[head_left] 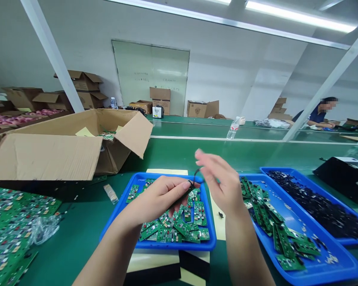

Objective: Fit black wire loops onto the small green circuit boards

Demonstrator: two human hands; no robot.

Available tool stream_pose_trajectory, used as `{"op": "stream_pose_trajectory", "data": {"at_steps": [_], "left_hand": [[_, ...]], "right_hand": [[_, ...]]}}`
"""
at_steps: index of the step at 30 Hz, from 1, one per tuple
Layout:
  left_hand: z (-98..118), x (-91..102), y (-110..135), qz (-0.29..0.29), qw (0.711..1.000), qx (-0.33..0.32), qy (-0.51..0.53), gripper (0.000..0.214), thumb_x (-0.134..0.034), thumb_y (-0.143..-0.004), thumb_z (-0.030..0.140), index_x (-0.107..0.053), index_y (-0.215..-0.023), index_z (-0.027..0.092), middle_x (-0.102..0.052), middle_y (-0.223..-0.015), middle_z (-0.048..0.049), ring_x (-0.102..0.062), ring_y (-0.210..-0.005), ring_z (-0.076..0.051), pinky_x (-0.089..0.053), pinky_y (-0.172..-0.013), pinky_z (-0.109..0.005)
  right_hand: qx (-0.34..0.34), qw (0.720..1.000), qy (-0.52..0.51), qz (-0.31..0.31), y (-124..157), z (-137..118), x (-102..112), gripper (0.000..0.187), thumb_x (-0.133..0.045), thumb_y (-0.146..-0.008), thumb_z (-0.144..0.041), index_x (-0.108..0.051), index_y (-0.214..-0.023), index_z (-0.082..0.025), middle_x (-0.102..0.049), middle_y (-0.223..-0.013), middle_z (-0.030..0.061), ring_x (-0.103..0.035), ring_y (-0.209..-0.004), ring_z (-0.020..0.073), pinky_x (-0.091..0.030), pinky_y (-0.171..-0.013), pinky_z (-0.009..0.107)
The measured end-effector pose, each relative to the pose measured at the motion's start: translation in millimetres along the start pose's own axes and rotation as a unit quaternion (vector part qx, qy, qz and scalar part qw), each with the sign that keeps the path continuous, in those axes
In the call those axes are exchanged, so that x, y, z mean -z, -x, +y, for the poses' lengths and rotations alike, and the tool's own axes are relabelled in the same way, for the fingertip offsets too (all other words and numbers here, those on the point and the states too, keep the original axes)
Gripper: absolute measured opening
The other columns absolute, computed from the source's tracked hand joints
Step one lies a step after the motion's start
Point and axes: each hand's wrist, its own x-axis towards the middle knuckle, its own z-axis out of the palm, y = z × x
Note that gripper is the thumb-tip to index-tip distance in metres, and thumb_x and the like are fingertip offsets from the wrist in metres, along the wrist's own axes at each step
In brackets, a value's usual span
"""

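My left hand (pixel 161 196) is closed in a pinch on a small black part (pixel 187 189) above a blue tray (pixel 119 212) heaped with several small green circuit boards (pixel 179 224). My right hand (pixel 223 182) hovers just to the right of it, fingers bent and pinching a thin black loop (pixel 196 174) that rises from the same part. Both hands are raised over the tray's far right corner.
A second blue tray (pixel 322 268) holds more green boards, a third (pixel 289 171) holds black parts. An open cardboard box (pixel 47 155) stands at left, green board panels (pixel 12 214) lie front left. A water bottle (pixel 233 129) and a seated person (pixel 318 115) are across the green bench.
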Motion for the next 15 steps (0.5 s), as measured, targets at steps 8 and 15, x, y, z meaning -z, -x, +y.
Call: {"op": "stream_pose_trajectory", "data": {"at_steps": [8,15], "left_hand": [[-12.4,9.3,-5.3,0.223,0.949,-0.157,-0.160,0.034,-0.045,-0.088,0.021,-0.056,-0.120,0.025,-0.054,-0.092,-0.0039,-0.051,-0.083,-0.015,-0.042,-0.076,-0.028],[-12.7,-2.6,-3.2,0.162,0.945,-0.190,-0.209,0.050,-0.039,-0.090,0.014,-0.037,-0.135,0.034,-0.048,-0.101,-0.0044,-0.049,-0.092,-0.015,-0.043,-0.081,-0.028]], "right_hand": [[-0.064,0.989,-0.009,0.134,3.2,-10.4,9.2,0.009,-0.054,-0.083,-0.019,-0.062,-0.087,-0.021,-0.064,-0.078,0.0043,-0.061,-0.073,0.0172,-0.051,-0.064,0.032],[-0.050,0.998,-0.047,0.006,1.9,-22.0,-9.1,0.008,-0.053,-0.083,-0.017,-0.060,-0.082,-0.019,-0.064,-0.075,0.0024,-0.060,-0.069,0.0139,-0.050,-0.064,0.027]]}}
